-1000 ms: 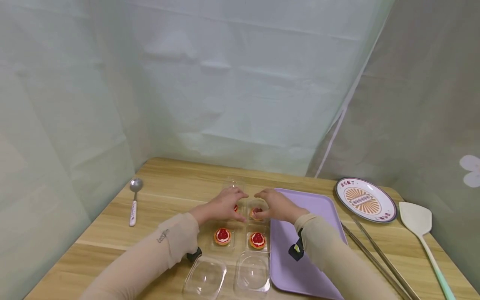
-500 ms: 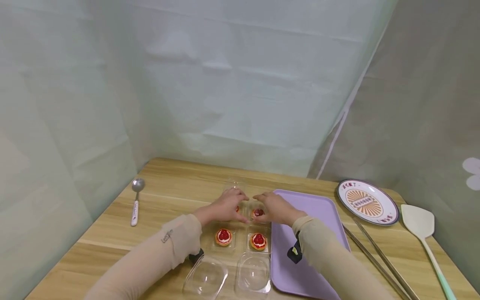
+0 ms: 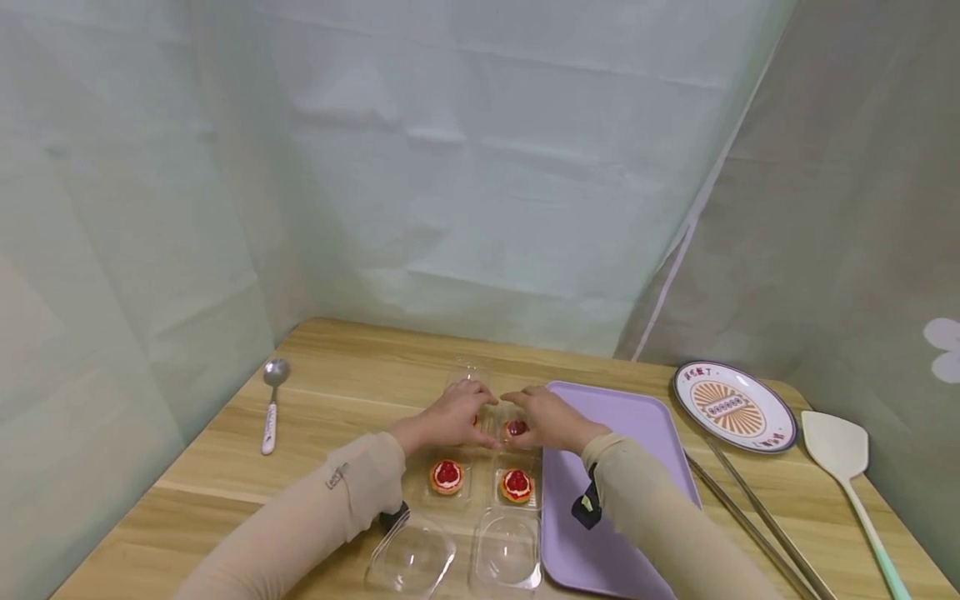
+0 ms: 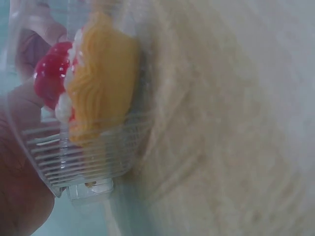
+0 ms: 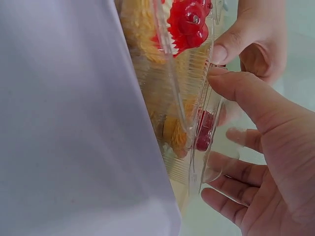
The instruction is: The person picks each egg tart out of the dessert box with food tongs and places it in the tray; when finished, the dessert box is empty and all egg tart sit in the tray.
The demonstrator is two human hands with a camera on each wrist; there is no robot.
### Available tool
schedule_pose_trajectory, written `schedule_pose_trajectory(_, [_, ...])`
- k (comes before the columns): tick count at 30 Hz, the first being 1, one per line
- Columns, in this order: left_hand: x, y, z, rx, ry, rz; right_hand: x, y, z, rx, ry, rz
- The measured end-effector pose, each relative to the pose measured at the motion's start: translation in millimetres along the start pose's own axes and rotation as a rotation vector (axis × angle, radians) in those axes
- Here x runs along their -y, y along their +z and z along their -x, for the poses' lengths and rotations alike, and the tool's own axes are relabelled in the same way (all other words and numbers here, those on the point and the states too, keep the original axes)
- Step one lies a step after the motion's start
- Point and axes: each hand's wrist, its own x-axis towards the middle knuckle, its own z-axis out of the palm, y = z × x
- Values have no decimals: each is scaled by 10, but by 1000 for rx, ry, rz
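Four clear plastic boxes, each with a red-topped tart, form two rows. My right hand (image 3: pixel 555 418) grips the far right box (image 5: pixel 203 142), thumb at its near edge and fingers across its far side. Its lid lies over the tart (image 3: pixel 515 427). From the other side my left hand (image 3: pixel 450 414) holds the same box, its thumb tip beside the right thumb in the right wrist view. The left hand mostly hides the far left tart (image 3: pixel 475 421). The near left tart (image 3: pixel 447 477) and near right tart (image 3: pixel 517 486) sit uncovered, lids (image 3: pixel 507 546) folded toward me.
A purple tray (image 3: pixel 573 542) lies right of the boxes, under my right forearm. Farther right are a patterned plate (image 3: pixel 726 407), long metal tongs (image 3: pixel 757 517) and a white spatula (image 3: pixel 836 442). A spoon (image 3: pixel 270 408) rests at the left. Cloth hangs behind the table.
My right hand has shifted slightly left, closer to the left hand. The boxes and tarts look unchanged in place.
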Motion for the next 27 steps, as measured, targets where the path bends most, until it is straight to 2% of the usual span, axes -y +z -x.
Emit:
schedule_pose_trajectory(5, [8,24,9,-4,-5,4,-11,16,-2,2,-6,-1])
schedule_pose_trajectory(16, [-16,12,18,-16,35,-5,-57,0,19,5,-1,-85])
schedule_pose_trajectory(27, [-15,18,11,-20,33,-12,-100,14,19,9,13,-164])
